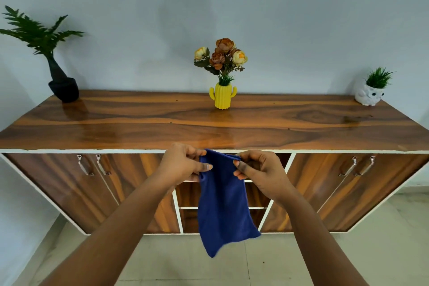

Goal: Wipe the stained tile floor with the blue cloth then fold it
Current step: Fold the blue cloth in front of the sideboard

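**Blue cloth held up by its top edge**

A soft, limp blue microfibre cloth is held in the air in front of a wood-grain sideboard, above the pale tile floor. Its upper corners are pinched between thumb and fingers of the left hand and the right hand. It is judged light, easily creased, and best taken at the corners. No stain can be made out; whether the cloth is already doubled cannot be told.

Glossy wood counter against wall. On top: dark potted plant far left, yellow cactus vase with flowers centre, white owl planter far right. Pale tile floor below.
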